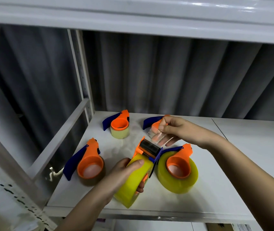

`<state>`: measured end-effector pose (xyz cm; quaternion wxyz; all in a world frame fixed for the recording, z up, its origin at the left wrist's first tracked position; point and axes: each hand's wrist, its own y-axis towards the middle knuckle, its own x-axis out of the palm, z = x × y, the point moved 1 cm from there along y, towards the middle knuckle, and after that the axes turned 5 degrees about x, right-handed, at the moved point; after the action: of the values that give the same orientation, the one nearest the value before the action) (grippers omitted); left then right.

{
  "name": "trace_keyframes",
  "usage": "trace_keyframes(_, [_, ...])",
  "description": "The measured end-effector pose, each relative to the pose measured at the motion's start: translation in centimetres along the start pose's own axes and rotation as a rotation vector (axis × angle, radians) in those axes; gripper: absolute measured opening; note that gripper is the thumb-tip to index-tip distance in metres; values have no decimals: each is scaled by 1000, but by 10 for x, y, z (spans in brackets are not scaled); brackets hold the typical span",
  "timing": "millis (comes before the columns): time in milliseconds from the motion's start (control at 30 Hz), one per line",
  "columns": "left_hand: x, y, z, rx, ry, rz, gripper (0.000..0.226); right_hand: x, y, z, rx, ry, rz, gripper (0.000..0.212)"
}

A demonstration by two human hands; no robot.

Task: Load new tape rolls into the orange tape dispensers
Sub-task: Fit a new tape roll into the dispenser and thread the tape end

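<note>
My left hand (124,174) grips a yellow tape roll (133,182) mounted in an orange and blue dispenser (149,150), held upright above the white shelf (224,180). My right hand (174,130) pinches the clear free end of the tape (154,136), pulled up past the dispenser's metal blade plate. To the right lies a loaded dispenser with a big yellow roll (177,170). A dispenser with a brown roll (89,167) lies at the left. At the back stands one with a small pale roll (119,126).
Another orange and blue dispenser (152,122) lies at the back, partly hidden behind my right hand. A white shelf post (81,72) and a slanted rail (63,139) border the left side. An upper shelf (133,19) hangs overhead.
</note>
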<state>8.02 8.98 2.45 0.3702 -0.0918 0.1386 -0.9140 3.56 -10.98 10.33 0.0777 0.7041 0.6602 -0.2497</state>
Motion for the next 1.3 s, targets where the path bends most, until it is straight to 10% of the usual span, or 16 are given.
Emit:
trace_keyframes(767, [3,-4,8,-12,-56,22,15,-2,14,17,-90,242,-4,34])
trace_keyframes(1000, [4,-2,6,-17,-55,40,26,12,14,16,-149,55,207,4])
trace_keyframes(1300, [2,1,4,-2,-52,42,25,21,12,15,-181,-104,470,31])
